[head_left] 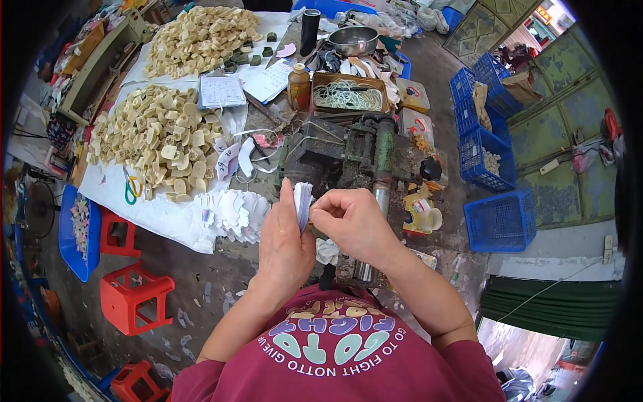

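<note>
My left hand (282,244) is closed round a thin upright stack of white cut pieces (303,204), its fingers pointing away from me. Close on the right, my right hand (355,221) pinches with thumb and forefinger at the stack's edge; whatever is between those fingertips is too small to make out. Both hands are in front of a dark green, grimy machine (328,147) with a shiny metal cylinder (382,197). Left of my left hand lies a row of similar white pieces (234,213) on the white sheet. A crumpled white scrap (327,251) sits below my right hand.
Two heaps of beige moulded pieces (161,134) cover the sheet at left, with scissors (132,187) near its edge. A tin of pale string (348,94) and a bottle (299,87) stand behind the machine. Red stools (134,295) and blue crates (500,221) flank the worktable.
</note>
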